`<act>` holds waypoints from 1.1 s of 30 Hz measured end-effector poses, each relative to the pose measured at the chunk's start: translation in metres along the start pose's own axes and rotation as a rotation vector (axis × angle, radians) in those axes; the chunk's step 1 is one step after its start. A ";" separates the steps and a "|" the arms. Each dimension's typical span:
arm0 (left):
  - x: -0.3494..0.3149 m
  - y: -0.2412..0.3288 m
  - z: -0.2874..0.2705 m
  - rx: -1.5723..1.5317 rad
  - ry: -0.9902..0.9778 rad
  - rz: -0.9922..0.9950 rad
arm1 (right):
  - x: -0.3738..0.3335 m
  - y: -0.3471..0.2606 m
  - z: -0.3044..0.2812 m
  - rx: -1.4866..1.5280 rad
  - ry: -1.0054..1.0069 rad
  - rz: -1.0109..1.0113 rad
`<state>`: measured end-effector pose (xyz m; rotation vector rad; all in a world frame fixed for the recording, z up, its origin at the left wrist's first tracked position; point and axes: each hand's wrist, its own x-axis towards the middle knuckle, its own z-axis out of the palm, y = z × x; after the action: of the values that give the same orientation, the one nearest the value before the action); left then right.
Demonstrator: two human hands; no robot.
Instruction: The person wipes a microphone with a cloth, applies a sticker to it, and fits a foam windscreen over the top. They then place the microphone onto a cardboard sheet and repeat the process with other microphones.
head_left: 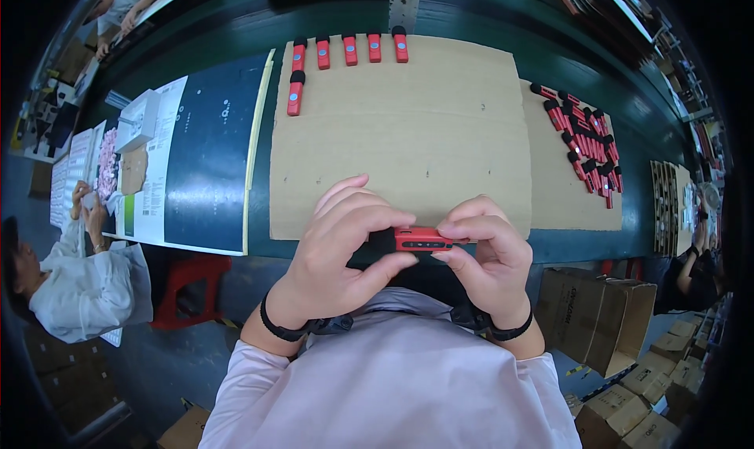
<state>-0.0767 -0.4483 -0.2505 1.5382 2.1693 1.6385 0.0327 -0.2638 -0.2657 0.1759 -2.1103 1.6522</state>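
Between my two hands, just past the near edge of the table, is a small red microphone [424, 235] with a black foam tip, lying level. A dark strip with small buttons shows along its near side. My left hand [334, 241] is closed around its black tip end, thumb below and fingers above. The opposite end is pinched between thumb and fingers of my right hand [499, 253]. Beyond them lies a flat cardboard sheet [393, 151]. Several similar red microphones [350, 50] stand in a row along its far edge, with another microphone [294, 96] below the leftmost.
A heap of red microphones [589, 143] covers a second cardboard piece [550, 202] at right. Dark blue panels [212, 158] and a white box [137, 121] lie left. At far left sits a person [86, 284] near a red stool [188, 292]. Cardboard boxes [593, 315] stand lower right.
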 end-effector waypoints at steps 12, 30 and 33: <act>0.004 -0.009 0.014 0.043 0.062 0.109 | 0.019 -0.019 -0.012 0.056 -0.104 -0.051; -0.012 -0.017 0.002 0.443 -0.002 0.071 | 0.162 0.005 -0.051 -0.397 -0.437 0.325; -0.013 -0.020 0.003 0.481 -0.053 0.048 | 0.207 0.029 -0.054 -0.575 -0.358 0.374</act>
<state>-0.0823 -0.4545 -0.2732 1.7173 2.6486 1.1144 -0.1477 -0.1692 -0.1943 -0.1250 -2.9450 1.1754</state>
